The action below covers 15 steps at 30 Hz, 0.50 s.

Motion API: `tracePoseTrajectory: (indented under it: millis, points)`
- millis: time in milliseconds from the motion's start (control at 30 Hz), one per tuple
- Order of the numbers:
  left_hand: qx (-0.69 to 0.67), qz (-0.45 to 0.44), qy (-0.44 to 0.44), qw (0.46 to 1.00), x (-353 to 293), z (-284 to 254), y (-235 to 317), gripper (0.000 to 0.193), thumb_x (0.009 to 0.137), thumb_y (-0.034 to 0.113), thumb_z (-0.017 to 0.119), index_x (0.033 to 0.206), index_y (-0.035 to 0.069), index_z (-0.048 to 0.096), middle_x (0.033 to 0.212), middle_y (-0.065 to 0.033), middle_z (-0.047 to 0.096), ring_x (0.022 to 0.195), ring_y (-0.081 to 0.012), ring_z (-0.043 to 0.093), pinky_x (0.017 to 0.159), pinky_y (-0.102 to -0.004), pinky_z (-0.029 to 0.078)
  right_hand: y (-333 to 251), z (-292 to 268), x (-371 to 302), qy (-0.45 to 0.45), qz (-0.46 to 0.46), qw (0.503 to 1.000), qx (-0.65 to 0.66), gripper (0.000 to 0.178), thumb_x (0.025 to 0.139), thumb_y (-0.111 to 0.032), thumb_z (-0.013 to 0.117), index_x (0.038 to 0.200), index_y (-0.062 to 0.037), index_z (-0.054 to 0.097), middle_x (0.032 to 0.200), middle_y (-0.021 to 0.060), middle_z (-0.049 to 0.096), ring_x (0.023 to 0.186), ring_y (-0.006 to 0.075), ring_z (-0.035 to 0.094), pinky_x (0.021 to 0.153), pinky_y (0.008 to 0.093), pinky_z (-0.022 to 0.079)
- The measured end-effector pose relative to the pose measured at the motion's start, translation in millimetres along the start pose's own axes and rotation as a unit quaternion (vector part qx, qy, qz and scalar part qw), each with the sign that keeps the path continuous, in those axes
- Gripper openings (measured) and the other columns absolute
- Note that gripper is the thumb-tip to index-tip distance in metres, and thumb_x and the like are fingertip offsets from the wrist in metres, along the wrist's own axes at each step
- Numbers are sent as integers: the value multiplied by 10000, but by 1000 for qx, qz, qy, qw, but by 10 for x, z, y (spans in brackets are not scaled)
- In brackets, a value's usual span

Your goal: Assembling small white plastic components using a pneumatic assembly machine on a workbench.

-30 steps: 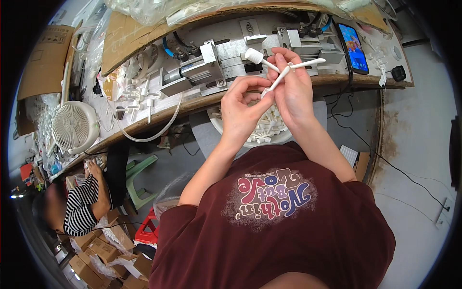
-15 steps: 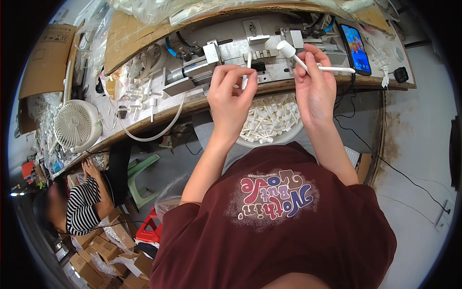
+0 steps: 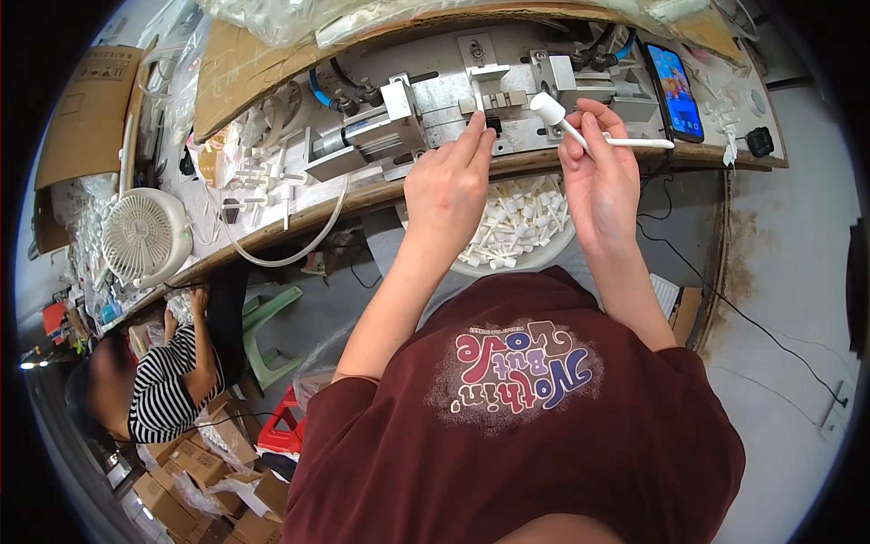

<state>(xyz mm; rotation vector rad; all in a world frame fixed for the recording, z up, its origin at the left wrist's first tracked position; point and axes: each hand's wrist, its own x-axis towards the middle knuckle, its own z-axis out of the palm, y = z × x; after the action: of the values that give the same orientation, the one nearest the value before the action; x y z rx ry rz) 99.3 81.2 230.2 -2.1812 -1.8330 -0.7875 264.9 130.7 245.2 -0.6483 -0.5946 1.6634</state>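
Note:
My left hand (image 3: 449, 186) reaches to the metal clamping jig (image 3: 507, 100) on the bench, fingers stretched out close together. Its fingertips are at a small white plastic piece (image 3: 468, 106) at the jig's left side; whether they touch it is hard to tell. Pinched in my right hand (image 3: 603, 186) are white plastic rods. One capped rod (image 3: 547, 111) has a wide round cap and points up to the left. Another white rod (image 3: 643, 142) sticks out to the right past the fingers. Below both hands, a round tub (image 3: 471, 270) holds many white capped rods (image 3: 521, 222).
A phone (image 3: 675, 91) with a lit screen lies right of the jig. Loose white parts (image 3: 263, 177) and a small fan (image 3: 145, 236) are on the left. A thin clear hose (image 3: 299, 254) loops off the bench edge. Another person (image 3: 172, 372) sits at lower left.
My left hand's fingers have straightened from a pinch and lie forward toward the jig; the white piece once upright at them now sits lower at the jig. My right hand has shifted slightly right.

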Motion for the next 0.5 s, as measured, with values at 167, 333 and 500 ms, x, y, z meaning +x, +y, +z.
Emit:
tracePoseTrajectory:
  millis: [167,333,500]
  points:
    - [29,-15,-39,999,92,-78,77,240,767,107,732,1006,97,730,1171,-1,686,637,-210,659,591,-297,523,-24,-23,-3,-5,12,1000,5,215,993,-77,528,1187,13,515,997,88,543,771,90,465,707,228,411]
    - [25,-18,-51,998,116,-59,62,235,750,118,741,984,104,737,1160,-3,693,569,-219,639,577,-304,525,-45,-50,-19,-8,20,1000,0,213,994,-72,523,1187,16,518,995,92,551,773,90,464,709,224,412]
    - [2,-11,-50,999,141,-82,39,222,744,107,723,964,73,732,1136,-45,698,581,-220,650,572,-307,523,-41,-37,-42,-11,19,1000,-15,210,995,-79,528,1183,14,526,984,86,556,769,85,467,710,220,419]
